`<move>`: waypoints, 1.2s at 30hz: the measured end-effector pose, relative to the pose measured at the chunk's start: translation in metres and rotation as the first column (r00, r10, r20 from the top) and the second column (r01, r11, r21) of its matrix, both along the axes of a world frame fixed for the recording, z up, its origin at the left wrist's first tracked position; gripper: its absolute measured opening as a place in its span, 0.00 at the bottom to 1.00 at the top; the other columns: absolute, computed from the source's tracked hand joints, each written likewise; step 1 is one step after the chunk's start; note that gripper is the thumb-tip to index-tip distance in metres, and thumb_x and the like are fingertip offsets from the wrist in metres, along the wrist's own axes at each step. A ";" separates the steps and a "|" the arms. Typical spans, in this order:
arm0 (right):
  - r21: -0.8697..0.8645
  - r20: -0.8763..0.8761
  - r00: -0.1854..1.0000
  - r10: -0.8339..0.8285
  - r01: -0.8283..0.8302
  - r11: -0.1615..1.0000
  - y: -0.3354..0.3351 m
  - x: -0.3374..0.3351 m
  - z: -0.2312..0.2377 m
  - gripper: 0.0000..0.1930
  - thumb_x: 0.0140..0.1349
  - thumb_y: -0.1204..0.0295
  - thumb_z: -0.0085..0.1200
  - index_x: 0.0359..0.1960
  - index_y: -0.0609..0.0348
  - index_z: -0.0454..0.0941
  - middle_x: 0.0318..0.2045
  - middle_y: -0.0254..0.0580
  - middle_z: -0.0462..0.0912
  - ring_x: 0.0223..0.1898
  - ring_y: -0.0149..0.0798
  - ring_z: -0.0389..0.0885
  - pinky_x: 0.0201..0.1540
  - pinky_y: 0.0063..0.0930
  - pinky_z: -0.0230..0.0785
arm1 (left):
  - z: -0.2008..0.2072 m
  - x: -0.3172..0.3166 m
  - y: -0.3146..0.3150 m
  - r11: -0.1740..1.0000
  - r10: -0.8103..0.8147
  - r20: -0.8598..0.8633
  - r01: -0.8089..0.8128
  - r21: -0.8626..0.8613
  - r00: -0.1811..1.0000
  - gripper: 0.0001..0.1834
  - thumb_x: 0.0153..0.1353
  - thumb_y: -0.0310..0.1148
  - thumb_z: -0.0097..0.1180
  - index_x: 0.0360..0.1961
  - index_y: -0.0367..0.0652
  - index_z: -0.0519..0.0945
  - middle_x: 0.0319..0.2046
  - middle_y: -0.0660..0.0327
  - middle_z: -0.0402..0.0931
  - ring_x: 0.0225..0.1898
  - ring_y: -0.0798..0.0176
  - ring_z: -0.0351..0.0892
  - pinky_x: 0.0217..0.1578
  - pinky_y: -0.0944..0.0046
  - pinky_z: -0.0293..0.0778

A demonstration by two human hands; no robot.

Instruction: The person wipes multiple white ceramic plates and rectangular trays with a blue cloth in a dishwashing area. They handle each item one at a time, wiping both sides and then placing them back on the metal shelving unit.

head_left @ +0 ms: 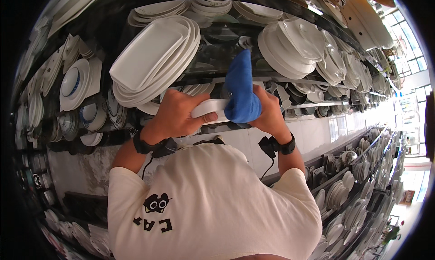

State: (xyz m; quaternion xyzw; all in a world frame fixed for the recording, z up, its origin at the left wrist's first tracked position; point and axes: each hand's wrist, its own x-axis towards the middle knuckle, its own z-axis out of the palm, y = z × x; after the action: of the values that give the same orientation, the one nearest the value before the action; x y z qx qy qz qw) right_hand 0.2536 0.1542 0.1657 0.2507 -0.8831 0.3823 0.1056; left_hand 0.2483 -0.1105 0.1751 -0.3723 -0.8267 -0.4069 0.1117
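A white dish [211, 107] is held up in front of my chest, tilted so that mostly its side shows. My left hand [177, 114] grips its left end, thumb on the near side and fingers over the top. My right hand [270, 109] is closed round a blue cloth [240, 90] at the dish's right end. The cloth hides that end and most of the right fingers. One corner of it sticks up toward the shelf. Just beyond my hands, a stack of white rectangular and oval platters [147, 56] stands on a dark shelf.
Another stack of white plates [283, 49] sits to the right on the same shelf. Blue-rimmed bowls and plates [72, 83] stand at the left. More dishes [340, 187] fill racks at the lower right, across a pale floor [312, 135]. Black bands with cables circle both wrists.
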 end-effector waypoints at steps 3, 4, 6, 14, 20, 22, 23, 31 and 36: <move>0.007 -0.090 0.994 -0.070 0.071 0.997 0.007 -0.014 -0.007 0.34 0.39 0.69 0.74 0.52 0.57 0.73 0.42 0.49 0.82 0.40 0.53 0.83 0.42 0.36 0.76 | -0.003 0.003 -0.013 0.991 0.065 0.094 -0.076 0.113 0.993 0.24 0.61 0.53 0.59 0.31 0.39 0.80 0.14 0.55 0.74 0.16 0.51 0.76 0.19 0.60 0.68; 0.002 -0.057 0.992 -0.114 0.115 0.993 0.009 -0.017 -0.008 0.35 0.39 0.69 0.74 0.53 0.57 0.72 0.42 0.49 0.82 0.40 0.54 0.83 0.43 0.36 0.76 | -0.002 0.004 -0.019 0.984 0.067 0.144 -0.089 0.153 0.987 0.27 0.62 0.55 0.57 0.30 0.37 0.79 0.13 0.57 0.70 0.14 0.54 0.72 0.19 0.62 0.66; -0.022 0.001 0.986 -0.165 0.164 0.986 0.013 -0.025 -0.007 0.39 0.39 0.68 0.77 0.55 0.58 0.69 0.42 0.49 0.83 0.41 0.51 0.84 0.45 0.36 0.75 | -0.004 0.007 -0.031 0.970 0.106 0.179 -0.142 0.198 0.978 0.28 0.63 0.56 0.56 0.29 0.36 0.78 0.12 0.58 0.67 0.13 0.57 0.69 0.19 0.63 0.65; -0.459 0.523 0.851 0.055 0.226 0.859 0.014 -0.044 -0.080 0.30 0.51 0.70 0.72 0.54 0.67 0.70 0.43 0.40 0.80 0.46 0.33 0.78 0.51 0.31 0.73 | -0.024 0.028 -0.060 0.750 0.275 0.383 -0.446 0.488 0.882 0.33 0.65 0.60 0.52 0.37 0.32 0.80 0.24 0.63 0.77 0.27 0.71 0.74 0.29 0.68 0.69; -0.656 0.577 0.799 0.171 0.329 0.679 -0.039 -0.029 -0.067 0.24 0.57 0.70 0.65 0.52 0.67 0.71 0.43 0.39 0.79 0.44 0.34 0.78 0.49 0.28 0.71 | -0.036 0.034 -0.070 0.474 0.318 0.531 -0.617 0.629 0.785 0.32 0.68 0.57 0.50 0.46 0.30 0.78 0.36 0.61 0.79 0.38 0.71 0.75 0.39 0.69 0.70; -0.653 0.588 0.788 0.182 0.330 0.681 -0.041 -0.038 -0.065 0.21 0.57 0.70 0.64 0.49 0.66 0.73 0.40 0.39 0.80 0.40 0.33 0.79 0.45 0.28 0.72 | -0.040 0.034 -0.074 0.465 0.331 0.573 -0.658 0.593 0.750 0.33 0.68 0.57 0.48 0.48 0.30 0.77 0.39 0.59 0.80 0.39 0.69 0.77 0.40 0.68 0.71; -0.636 0.608 0.773 0.183 0.336 0.695 -0.040 -0.044 -0.065 0.20 0.56 0.70 0.64 0.48 0.66 0.73 0.39 0.39 0.80 0.39 0.33 0.79 0.44 0.27 0.72 | -0.041 0.034 -0.077 0.460 0.337 0.593 -0.678 0.574 0.731 0.33 0.69 0.57 0.47 0.49 0.31 0.77 0.40 0.59 0.80 0.40 0.68 0.77 0.41 0.68 0.71; -0.546 0.624 0.763 0.168 0.271 0.793 -0.057 -0.098 -0.040 0.17 0.56 0.69 0.65 0.43 0.65 0.76 0.36 0.38 0.81 0.35 0.30 0.79 0.39 0.25 0.72 | -0.043 0.022 -0.114 0.584 0.547 0.591 -0.776 0.238 0.593 0.31 0.70 0.54 0.45 0.40 0.30 0.79 0.28 0.58 0.79 0.31 0.71 0.76 0.33 0.69 0.71; -0.437 0.656 0.731 0.186 0.167 0.884 -0.078 -0.146 -0.027 0.18 0.56 0.66 0.65 0.43 0.67 0.78 0.33 0.37 0.81 0.32 0.30 0.79 0.36 0.25 0.73 | -0.045 0.005 -0.144 0.592 0.489 0.759 -0.802 0.073 0.430 0.35 0.70 0.57 0.38 0.26 0.32 0.78 0.15 0.59 0.75 0.14 0.67 0.74 0.14 0.68 0.68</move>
State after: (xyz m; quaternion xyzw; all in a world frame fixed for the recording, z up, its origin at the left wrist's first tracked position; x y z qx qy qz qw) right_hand 0.1074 0.0762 0.1391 0.0644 -0.7388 0.6488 -0.1706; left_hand 0.2530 -0.2548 0.1297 0.1931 -0.7736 -0.6025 0.0364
